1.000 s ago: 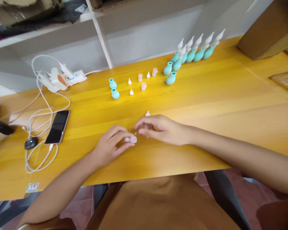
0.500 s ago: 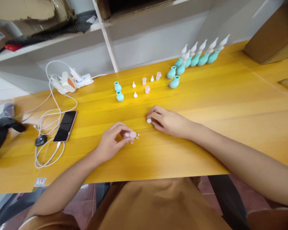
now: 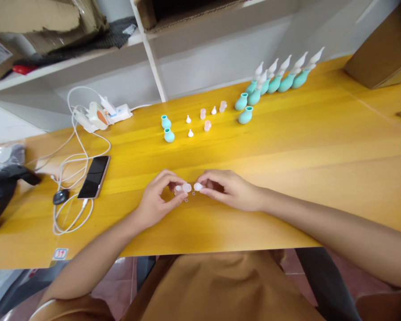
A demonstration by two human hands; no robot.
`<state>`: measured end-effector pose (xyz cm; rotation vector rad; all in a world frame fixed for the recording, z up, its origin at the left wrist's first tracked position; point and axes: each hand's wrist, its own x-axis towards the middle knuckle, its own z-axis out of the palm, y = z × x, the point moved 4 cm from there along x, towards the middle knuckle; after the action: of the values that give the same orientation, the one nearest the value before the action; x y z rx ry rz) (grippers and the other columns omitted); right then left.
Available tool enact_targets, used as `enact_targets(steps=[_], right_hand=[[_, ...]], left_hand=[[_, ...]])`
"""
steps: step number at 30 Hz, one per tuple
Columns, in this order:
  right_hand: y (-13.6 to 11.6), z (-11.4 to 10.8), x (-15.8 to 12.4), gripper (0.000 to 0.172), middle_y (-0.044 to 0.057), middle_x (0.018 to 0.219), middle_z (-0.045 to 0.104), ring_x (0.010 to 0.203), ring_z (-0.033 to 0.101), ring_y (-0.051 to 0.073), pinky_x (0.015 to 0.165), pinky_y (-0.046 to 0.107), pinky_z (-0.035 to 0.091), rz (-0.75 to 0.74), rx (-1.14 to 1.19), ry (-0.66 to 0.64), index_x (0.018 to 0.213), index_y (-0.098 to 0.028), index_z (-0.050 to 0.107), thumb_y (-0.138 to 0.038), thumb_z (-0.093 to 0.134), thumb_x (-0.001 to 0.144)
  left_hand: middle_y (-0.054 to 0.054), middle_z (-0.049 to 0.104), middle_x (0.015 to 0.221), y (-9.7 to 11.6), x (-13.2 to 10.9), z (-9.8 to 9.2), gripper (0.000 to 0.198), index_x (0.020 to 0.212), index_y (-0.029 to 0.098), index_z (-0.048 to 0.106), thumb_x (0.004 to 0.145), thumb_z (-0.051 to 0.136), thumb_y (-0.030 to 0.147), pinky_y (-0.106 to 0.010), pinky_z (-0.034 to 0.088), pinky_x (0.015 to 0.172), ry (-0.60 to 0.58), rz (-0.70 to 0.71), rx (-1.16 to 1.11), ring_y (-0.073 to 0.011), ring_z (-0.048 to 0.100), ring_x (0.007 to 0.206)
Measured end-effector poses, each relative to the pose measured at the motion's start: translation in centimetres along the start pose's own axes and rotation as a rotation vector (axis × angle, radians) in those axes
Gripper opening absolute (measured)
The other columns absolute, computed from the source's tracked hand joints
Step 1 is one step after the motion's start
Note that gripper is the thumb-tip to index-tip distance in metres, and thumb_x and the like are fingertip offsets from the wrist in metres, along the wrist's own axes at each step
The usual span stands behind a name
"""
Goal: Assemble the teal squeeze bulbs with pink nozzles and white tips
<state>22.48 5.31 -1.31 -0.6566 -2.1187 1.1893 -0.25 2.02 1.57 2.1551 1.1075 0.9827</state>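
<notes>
On the left of the yellow desk (image 3: 287, 147), a dark phone (image 3: 94, 177) amid white cables (image 3: 71, 157). Mid-desk near the front edge, left hand (image 3: 155, 200) closed in a pinch on a small translucent cap (image 3: 186, 187), almost touching a white nozzle tip (image 3: 198, 187) nipped between thumb and forefinger of right hand (image 3: 234, 191). Farther back, loose teal bulbs (image 3: 169, 135); far right, assembled aspirators (image 3: 287, 80) in a row.

Six tipped teal bulbs (image 3: 254, 96), four bare teal bulbs (image 3: 169, 135), three loose white tips (image 3: 190, 133), three pink caps (image 3: 207, 125), one phone (image 3: 94, 177).
</notes>
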Motion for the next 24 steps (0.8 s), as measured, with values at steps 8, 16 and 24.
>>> enact_targets(steps=[8, 16, 24], right_hand=[[0.2, 1.0, -0.3, 0.033, 0.003, 0.093, 0.073, 0.070, 0.063, 0.011, 0.066, 0.025, 0.054, 0.125, 0.383, -0.067, 0.120, -0.019, 0.068, -0.049, 0.067, 0.108], [-0.1, 1.2, -0.4, 0.031, 0.010, 0.119, 0.075, 0.076, 0.066, 0.011, 0.071, 0.027, 0.061, 0.172, 0.636, -0.066, 0.120, -0.018, 0.069, -0.046, 0.072, 0.106], [1.0, 0.6, -0.3, 0.034, -0.001, 0.082, 0.063, 0.064, 0.053, 0.009, 0.058, 0.022, 0.044, 0.147, 0.285, 0.085, 0.113, -0.017, 0.071, -0.051, 0.068, 0.107]], left_hand=[[-0.004, 0.064, 0.106, 0.1, -0.1, -0.1, 0.020, 0.110, 0.024, 0.076, 0.091, 0.084, 0.024, -0.035, 0.056, 0.092, 0.041, 0.000, 0.104, -0.0184, 0.065, 0.099], [-0.002, 0.072, 0.103, 0.2, -0.2, 0.0, 0.018, 0.110, 0.024, 0.073, 0.095, 0.081, 0.019, -0.032, 0.054, 0.089, -0.004, 0.057, 0.105, -0.0167, 0.068, 0.096], [-0.007, 0.078, 0.105, -0.4, -0.3, -0.2, 0.018, 0.108, 0.022, 0.073, 0.095, 0.085, 0.026, -0.036, 0.058, 0.092, 0.068, -0.061, -0.115, -0.0202, 0.074, 0.098]])
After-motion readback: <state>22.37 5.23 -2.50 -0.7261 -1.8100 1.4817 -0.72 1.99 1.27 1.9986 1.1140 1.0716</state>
